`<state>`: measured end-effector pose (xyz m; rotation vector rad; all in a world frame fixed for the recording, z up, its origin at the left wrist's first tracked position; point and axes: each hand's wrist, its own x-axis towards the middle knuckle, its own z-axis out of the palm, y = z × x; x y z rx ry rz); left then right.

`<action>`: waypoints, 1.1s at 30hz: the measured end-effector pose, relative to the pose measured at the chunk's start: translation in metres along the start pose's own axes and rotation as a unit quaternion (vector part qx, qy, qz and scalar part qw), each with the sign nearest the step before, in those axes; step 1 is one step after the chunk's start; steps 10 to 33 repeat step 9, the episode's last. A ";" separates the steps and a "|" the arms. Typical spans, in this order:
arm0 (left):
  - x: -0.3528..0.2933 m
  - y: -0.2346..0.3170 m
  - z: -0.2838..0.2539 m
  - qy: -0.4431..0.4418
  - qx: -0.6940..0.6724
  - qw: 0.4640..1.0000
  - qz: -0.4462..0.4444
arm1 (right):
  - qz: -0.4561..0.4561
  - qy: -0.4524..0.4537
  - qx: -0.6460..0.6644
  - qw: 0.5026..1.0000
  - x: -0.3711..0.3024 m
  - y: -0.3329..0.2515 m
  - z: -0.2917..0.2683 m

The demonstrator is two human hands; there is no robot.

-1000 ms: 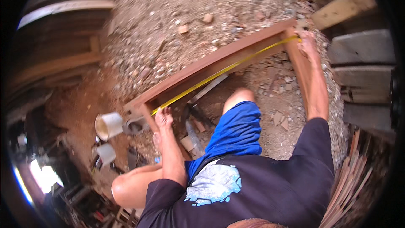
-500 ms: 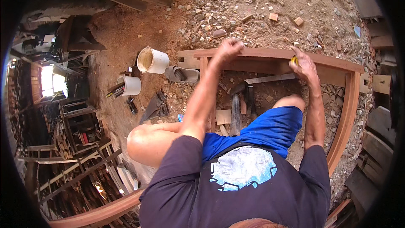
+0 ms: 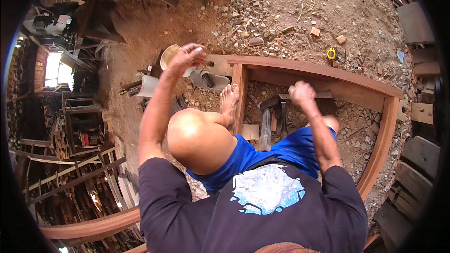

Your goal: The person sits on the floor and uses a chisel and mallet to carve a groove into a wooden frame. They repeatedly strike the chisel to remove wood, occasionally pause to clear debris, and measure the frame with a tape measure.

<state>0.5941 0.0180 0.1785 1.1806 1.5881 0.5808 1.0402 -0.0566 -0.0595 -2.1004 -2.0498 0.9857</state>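
My left hand [image 3: 190, 56] is raised over a white bucket [image 3: 167, 57], its fingers curled together; whatever they may hold is too small to name. My right hand [image 3: 302, 92], slightly blurred, is closed in a fist over a flat metal strip [image 3: 322, 95]; I cannot tell whether it grips the strip. Below that hand a hammer [image 3: 265, 126] and a dark tool [image 3: 283, 116] lie inside a reddish wooden frame [image 3: 318, 69]. A yellow tape measure [image 3: 332, 54] rests on the ground beyond the frame. My bare foot [image 3: 229, 102] is against the frame's left crosspiece.
A second white bucket [image 3: 149, 85] with tools stands at left, near a grey clog-like shoe [image 3: 209, 80]. Gravel and wood offcuts [image 3: 315, 31] litter the ground ahead. Boards [image 3: 417, 154] are stacked at right. A long reddish beam [image 3: 93, 222] lies at lower left.
My right hand has let go of the tape measure, which now lies beyond the frame, and moved back to the metal strip. My left hand has moved left from the frame to over the bucket.
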 end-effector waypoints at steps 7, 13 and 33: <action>0.030 -0.141 0.099 -0.021 -0.042 0.993 -0.107 | 0.110 -0.226 -0.060 0.966 -0.038 0.025 0.162; 0.039 -0.201 0.097 -0.027 0.096 0.994 -0.049 | 0.108 -0.233 -0.080 0.963 -0.042 0.012 0.161; 0.039 -0.201 0.097 -0.027 0.096 0.994 -0.049 | 0.108 -0.233 -0.080 0.963 -0.042 0.012 0.161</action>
